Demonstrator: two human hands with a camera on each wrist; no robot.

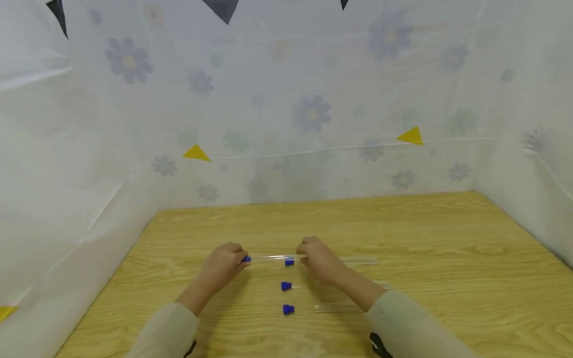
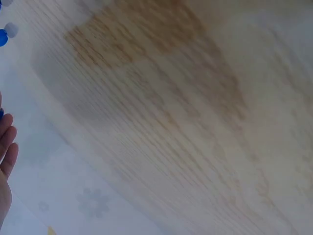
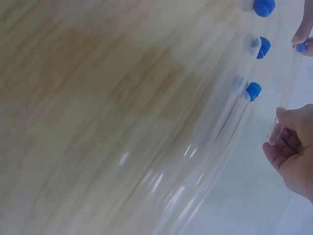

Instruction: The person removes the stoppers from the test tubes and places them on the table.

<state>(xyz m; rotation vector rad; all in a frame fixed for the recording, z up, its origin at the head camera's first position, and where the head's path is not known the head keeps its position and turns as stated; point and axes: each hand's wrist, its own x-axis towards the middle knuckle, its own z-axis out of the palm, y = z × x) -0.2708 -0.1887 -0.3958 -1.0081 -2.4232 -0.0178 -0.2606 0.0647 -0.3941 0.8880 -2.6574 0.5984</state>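
Above the table, a clear test tube [image 1: 274, 256] lies roughly level between my two hands. My left hand [image 1: 224, 262] pinches a small blue cap [image 1: 246, 258] at the tube's left end. How far the cap sits in the tube is too small to tell. Near its other end, the tube is gripped between the thumb and fingers of my right hand [image 1: 319, 259], seen also in the right wrist view [image 3: 293, 144]. In the left wrist view only the left fingers [image 2: 7, 134] show at the edge, with a bit of blue beside them.
On the wooden table [image 1: 195, 230], three blue caps stand in a column: a far one [image 1: 289, 262], a middle one [image 1: 286, 285] and a near one [image 1: 288, 309]. Clear tubes [image 1: 362, 261] lie to their right, partly hidden by my right arm. White sheeting [image 1: 270, 91] encloses the back and sides.
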